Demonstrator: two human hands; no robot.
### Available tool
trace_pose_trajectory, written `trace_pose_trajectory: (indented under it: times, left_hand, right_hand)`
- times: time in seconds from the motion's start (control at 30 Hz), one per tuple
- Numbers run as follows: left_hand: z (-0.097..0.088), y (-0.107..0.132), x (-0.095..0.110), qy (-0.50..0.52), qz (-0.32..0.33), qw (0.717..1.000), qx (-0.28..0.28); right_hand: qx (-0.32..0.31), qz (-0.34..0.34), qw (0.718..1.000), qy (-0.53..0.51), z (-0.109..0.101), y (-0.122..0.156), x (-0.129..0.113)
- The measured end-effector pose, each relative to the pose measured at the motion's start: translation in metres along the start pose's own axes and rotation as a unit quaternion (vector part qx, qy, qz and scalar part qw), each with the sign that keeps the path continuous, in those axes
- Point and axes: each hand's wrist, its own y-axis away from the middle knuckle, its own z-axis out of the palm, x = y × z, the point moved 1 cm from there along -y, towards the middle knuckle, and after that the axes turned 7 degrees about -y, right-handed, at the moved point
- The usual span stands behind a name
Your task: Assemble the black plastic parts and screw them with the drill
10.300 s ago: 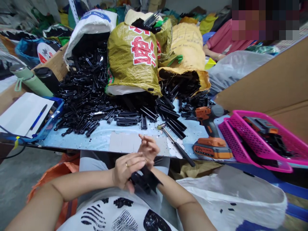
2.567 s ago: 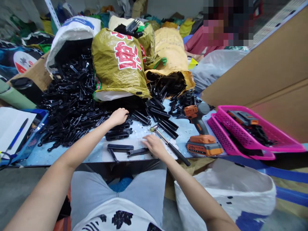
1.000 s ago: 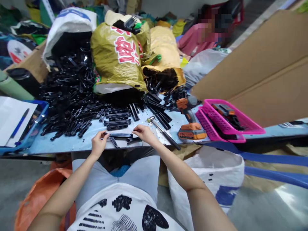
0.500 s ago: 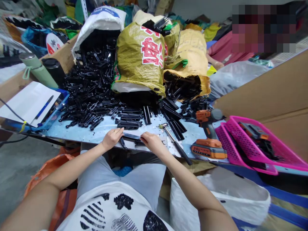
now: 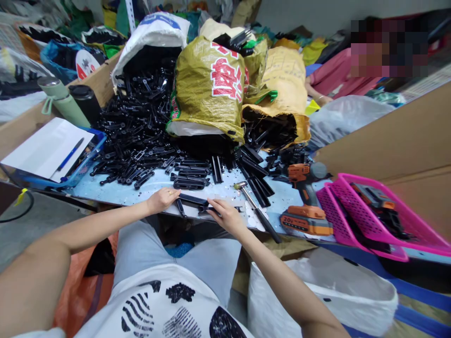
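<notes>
My left hand (image 5: 161, 199) rests at the table's near edge, fingers pressed on the left end of a long black plastic bar (image 5: 192, 201). My right hand (image 5: 225, 217) pinches a smaller black part against the bar's right end. A short black piece (image 5: 180, 208) angles down from the bar between my hands. Just beyond lie a few stacked black bars (image 5: 188, 180). A big heap of black plastic parts (image 5: 137, 131) spills from the sacks behind them.
A hammer (image 5: 256, 210) lies right of my right hand, then an orange cordless drill (image 5: 306, 197) and pink baskets (image 5: 373, 211). Yellow sacks (image 5: 207, 89) stand at the back. A blue tray with paper and pen (image 5: 52, 150) sits left. A white sack (image 5: 327, 295) stands open below right. Another person sits far right.
Both hands came up from my lap, fetched black bars from the pile and set them at the table's edge. Over the last second they closed in on the bar's ends.
</notes>
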Motion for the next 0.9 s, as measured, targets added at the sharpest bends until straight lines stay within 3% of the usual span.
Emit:
trace_pose_trajectory:
  times: [0.13, 0.27, 0.37, 0.53, 0.67, 0.9]
  left_hand:
    - [-0.009, -0.019, 0.026, -0.046, -0.035, 0.997, -0.05]
    - [-0.003, -0.051, 0.066, -0.012, 0.014, 0.988, -0.156]
    - [0.005, -0.062, 0.075, -0.01, 0.018, 0.977, -0.212]
    - [0.006, -0.057, 0.065, 0.013, 0.067, 0.976, -0.205]
    - [0.012, -0.06, 0.073, 0.001, -0.048, 0.981, -0.187]
    - [0.014, -0.064, 0.09, -0.019, -0.119, 0.973, -0.199]
  right_hand:
    - [-0.008, -0.022, 1.0, 0.006, 0.016, 0.006, 0.019]
    - [-0.034, -0.046, 0.998, -0.007, 0.018, 0.007, 0.033]
    - [-0.064, -0.079, 0.995, -0.012, 0.011, 0.001, 0.041]
    - [-0.116, -0.155, 0.981, -0.024, 0.004, -0.008, 0.054]
    - [-0.095, -0.136, 0.986, -0.016, 0.008, -0.007, 0.057]
    - [-0.131, -0.109, 0.985, 0.008, 0.0, -0.012, 0.058]
